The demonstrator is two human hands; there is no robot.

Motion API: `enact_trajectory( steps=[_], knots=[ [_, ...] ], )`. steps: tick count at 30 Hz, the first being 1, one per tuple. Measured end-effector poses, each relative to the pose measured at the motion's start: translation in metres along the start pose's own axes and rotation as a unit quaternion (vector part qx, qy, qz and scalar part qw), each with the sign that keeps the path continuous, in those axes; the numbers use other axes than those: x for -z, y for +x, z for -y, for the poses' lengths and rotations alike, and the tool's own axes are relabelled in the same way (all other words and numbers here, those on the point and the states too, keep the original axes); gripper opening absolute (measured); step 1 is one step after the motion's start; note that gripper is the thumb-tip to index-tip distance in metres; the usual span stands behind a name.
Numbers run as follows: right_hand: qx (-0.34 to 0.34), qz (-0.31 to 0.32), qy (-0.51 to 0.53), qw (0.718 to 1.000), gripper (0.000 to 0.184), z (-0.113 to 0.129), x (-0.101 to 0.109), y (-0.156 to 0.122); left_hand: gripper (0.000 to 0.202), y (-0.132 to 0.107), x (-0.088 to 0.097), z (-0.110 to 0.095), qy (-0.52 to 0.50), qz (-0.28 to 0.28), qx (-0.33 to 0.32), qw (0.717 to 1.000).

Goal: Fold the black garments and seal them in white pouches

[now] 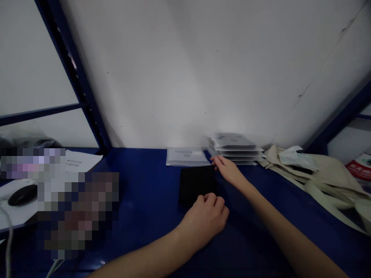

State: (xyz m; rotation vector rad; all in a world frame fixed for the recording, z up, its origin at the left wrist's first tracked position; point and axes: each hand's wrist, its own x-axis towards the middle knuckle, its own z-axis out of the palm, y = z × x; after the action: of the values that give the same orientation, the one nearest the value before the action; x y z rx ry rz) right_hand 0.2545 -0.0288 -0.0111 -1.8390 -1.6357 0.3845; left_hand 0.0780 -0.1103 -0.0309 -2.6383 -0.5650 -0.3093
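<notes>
A flat, black, roughly square item (195, 183) lies on the blue tabletop in front of me; its exact kind is too dark to make out. My left hand (207, 214) is at its near right edge, fingers curled closed on it, with the fingertips hidden. At the far right corner my right hand (227, 169) pinches the same item between thumb and fingers. Just behind it rests a single translucent zip bag (187, 157) with printed text and a round mark. Right of that is a pile of similar packed bags (234, 148), close beyond my right hand.
A beige cloth bag (324, 173) with straps spreads over the right side. Leftward are a black computer mouse (22, 195), papers (84, 159), a cable (10, 247) and blurred-out items. A white wall (174, 77) and a blue metal post (84, 92) bound the back.
</notes>
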Motion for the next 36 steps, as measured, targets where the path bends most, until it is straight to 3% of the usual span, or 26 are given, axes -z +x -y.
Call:
enact_trajectory(
  steps=[5, 12, 16, 19, 23, 26, 29, 32, 36],
  knots=[
    [0.039, 0.004, -0.007, 0.999, 0.03, 0.004, -0.002, -0.003, 0.021, -0.005, 0.002, -0.009, 0.036, -0.03, -0.004, 0.999],
    [0.057, 0.15, 0.012, 0.987, 0.028, -0.001, -0.012, -0.001, 0.02, -0.007, 0.011, -0.016, 0.032, -0.03, -0.04, 0.998],
    [0.028, 0.247, 0.047, 0.967, 0.029, -0.002, -0.004, -0.002, 0.018, -0.006, 0.013, -0.018, 0.011, 0.009, -0.012, 1.0],
    [0.006, 0.303, 0.066, 0.951, 0.026, -0.002, 0.006, -0.005, 0.015, -0.004, 0.011, -0.017, -0.024, 0.051, 0.038, 0.998],
    [-0.026, 0.33, 0.051, 0.942, 0.014, -0.005, 0.018, -0.006, 0.013, -0.001, 0.006, -0.012, -0.041, 0.08, 0.162, 0.983],
    [-0.056, 0.357, 0.02, 0.932, 0.025, -0.009, 0.023, -0.007, 0.017, 0.0, 0.007, -0.007, -0.036, 0.096, 0.25, 0.963],
    [-0.08, 0.384, -0.002, 0.92, 0.03, -0.01, 0.025, -0.008, 0.024, 0.002, 0.015, 0.003, -0.068, 0.151, 0.3, 0.939],
    [-0.087, 0.378, -0.017, 0.922, 0.032, -0.01, 0.024, -0.008, 0.028, 0.003, 0.025, 0.018, -0.143, 0.18, 0.338, 0.913],
    [-0.081, 0.316, -0.023, 0.945, 0.037, -0.01, 0.019, -0.006, 0.032, -0.003, 0.029, 0.05, -0.182, 0.174, 0.406, 0.879]
  ],
)
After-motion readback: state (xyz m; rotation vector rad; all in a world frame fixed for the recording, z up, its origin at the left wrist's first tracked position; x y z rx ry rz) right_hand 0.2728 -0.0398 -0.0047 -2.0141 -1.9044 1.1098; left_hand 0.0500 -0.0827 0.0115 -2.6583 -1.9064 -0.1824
